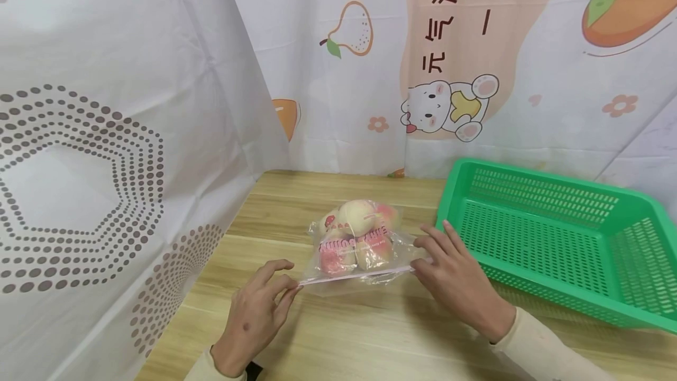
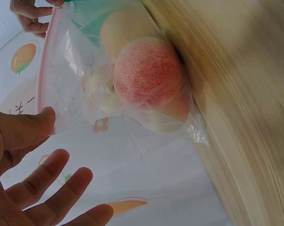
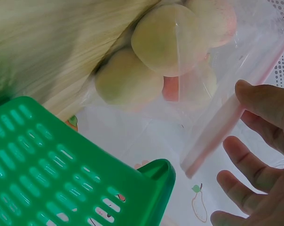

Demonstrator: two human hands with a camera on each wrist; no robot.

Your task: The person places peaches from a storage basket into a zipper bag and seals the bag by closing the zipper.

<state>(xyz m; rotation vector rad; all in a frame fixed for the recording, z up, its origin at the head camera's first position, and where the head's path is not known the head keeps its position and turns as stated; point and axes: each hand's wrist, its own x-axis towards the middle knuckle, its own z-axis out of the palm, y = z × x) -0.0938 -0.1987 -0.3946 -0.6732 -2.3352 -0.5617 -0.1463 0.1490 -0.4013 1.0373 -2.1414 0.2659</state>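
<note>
A clear zip bag [image 1: 346,272] with a pink seal strip lies on the wooden table, its mouth edge toward me. Several peaches [image 1: 357,218], pale yellow with red blush, fill the bag; one reddish peach [image 2: 148,72] shows closest in the left wrist view. My left hand [image 1: 259,310] pinches the left end of the strip between thumb and forefinger, the other fingers spread apart. At the strip's right part, my right hand [image 1: 457,278] pinches it with thumb and forefinger, as the right wrist view shows. The strip stretches nearly straight between both hands.
A green plastic basket [image 1: 534,287] with slotted walls stands on the right of the table [image 1: 338,334], close to my right hand. Behind the table hangs a printed white curtain [image 1: 328,104], and another dotted cloth [image 1: 116,204] hangs along the left side.
</note>
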